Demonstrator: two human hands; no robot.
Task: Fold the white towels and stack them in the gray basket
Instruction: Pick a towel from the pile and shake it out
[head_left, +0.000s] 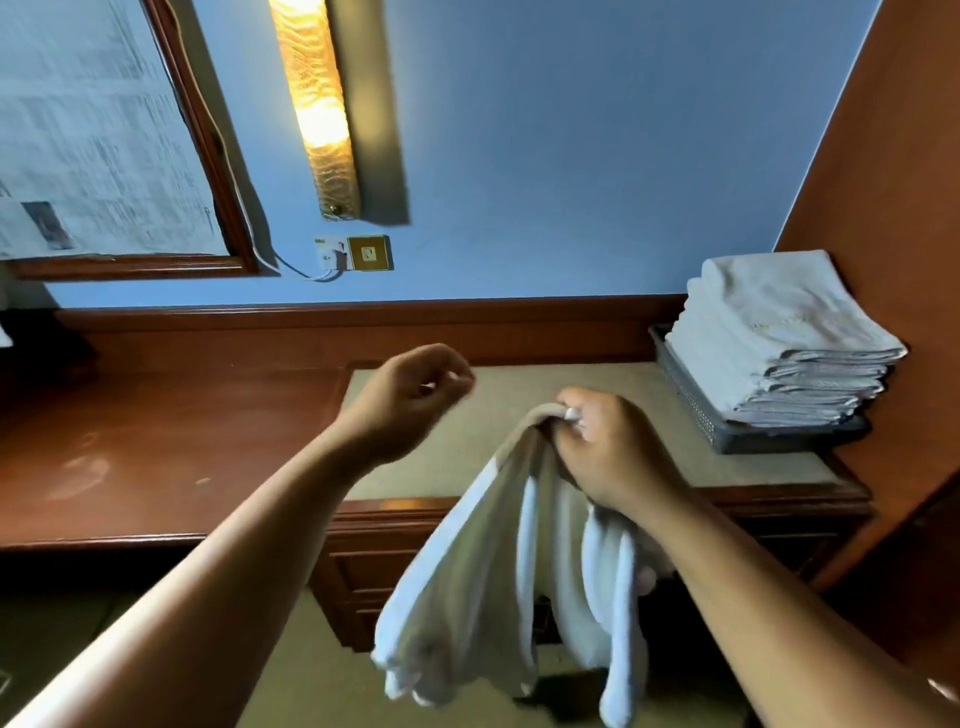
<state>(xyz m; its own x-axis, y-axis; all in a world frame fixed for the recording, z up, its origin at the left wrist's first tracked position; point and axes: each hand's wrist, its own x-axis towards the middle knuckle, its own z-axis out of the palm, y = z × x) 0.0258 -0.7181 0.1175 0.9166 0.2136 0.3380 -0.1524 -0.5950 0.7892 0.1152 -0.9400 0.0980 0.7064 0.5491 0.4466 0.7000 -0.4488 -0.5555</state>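
head view. right hand (608, 447) gripped the bunched top edge of a white towel (498, 561) in tightly curled fingers, above the front part of a low chest (519, 387). the towel hung from that grip in loose folds, down past the chest's front edge and across its drawers. left hand (415, 400) was raised just left of the towel's top, apart from it, fingers curled inward and blurred, with no cloth seen in them. a stack of folded towels (779, 343) sat in the gray basket (691, 400) at the chest's right rear corner, rising well above the rim, well apart from both hands; bare padded chest top lay between. a wooden desk (156, 441) adjoined the chest on the left. on the blue wall behind: a lit wall lamp (317, 104), a socket plate (369, 253), a white cable (291, 267), and a wooden frame (130, 266) covered with newsprint (93, 145).
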